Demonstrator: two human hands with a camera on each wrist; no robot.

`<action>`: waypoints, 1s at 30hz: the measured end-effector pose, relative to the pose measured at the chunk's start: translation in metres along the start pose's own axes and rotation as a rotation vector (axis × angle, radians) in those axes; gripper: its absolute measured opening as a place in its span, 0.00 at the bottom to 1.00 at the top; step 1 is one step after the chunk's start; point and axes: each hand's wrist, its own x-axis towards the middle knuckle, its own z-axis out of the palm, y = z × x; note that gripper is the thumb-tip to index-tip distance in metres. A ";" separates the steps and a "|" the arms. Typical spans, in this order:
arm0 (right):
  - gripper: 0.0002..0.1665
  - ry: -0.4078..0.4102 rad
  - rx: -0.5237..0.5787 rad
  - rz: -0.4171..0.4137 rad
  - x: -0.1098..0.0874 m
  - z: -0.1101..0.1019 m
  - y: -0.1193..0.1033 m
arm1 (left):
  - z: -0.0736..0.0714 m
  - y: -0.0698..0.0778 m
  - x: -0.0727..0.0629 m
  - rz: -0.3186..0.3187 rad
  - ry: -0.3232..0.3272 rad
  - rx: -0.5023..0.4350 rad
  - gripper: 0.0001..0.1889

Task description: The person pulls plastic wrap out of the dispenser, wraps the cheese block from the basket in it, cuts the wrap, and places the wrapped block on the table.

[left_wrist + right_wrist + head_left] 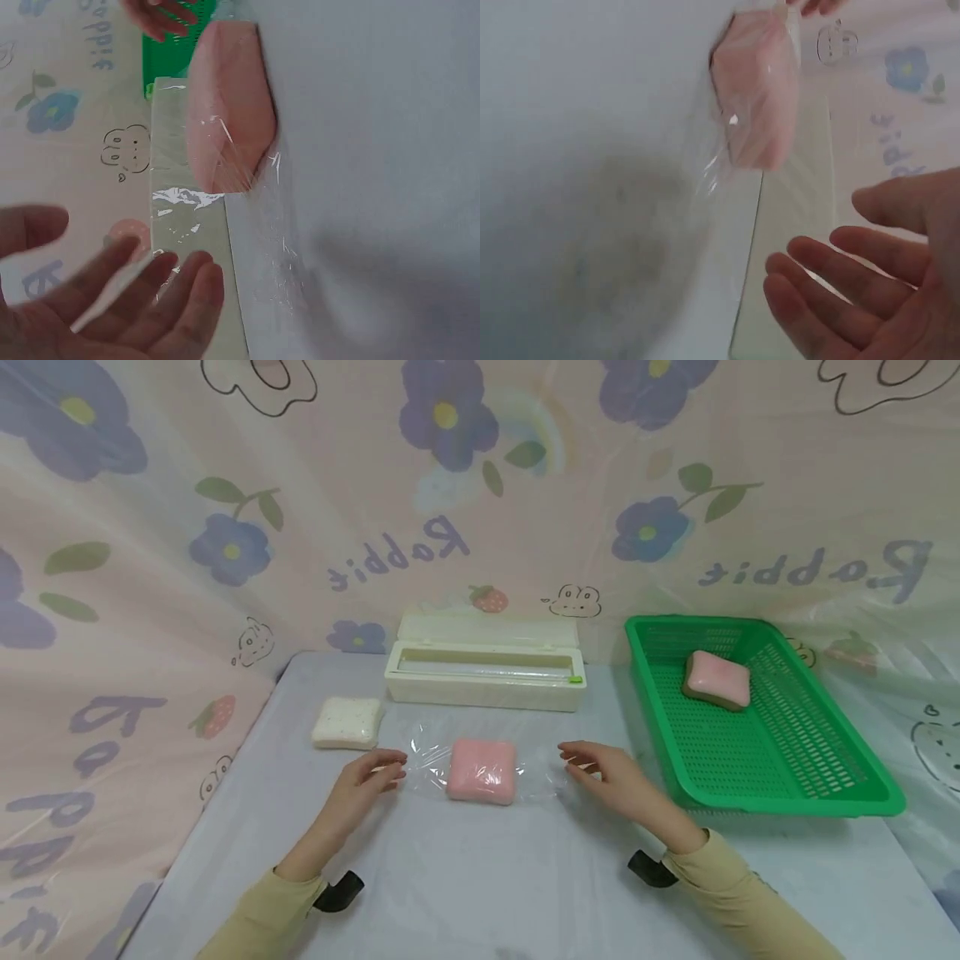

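A pink, square, cushion-like block lies on the table between the two hands, with clear plastic film over it. The film's loose ends spread out to both sides. My left hand hovers by the film's left end, fingers loosely bent and holding nothing. Off the right end, my right hand is also bare, its fingers relaxed. Both wrist views show fingers apart from the block. Whether any fingertip grazes the film cannot be told. What lies beneath the block is hidden.
Behind the block stands an open white film dispenser with a roll inside and a green slider. A speckled white block lies at left. The green basket at right holds another pink block with brown sides. A printed curtain hangs behind.
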 end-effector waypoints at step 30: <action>0.38 -0.227 -0.810 -0.483 0.038 0.051 -0.037 | 0.048 -0.005 0.035 0.990 -0.257 1.320 0.22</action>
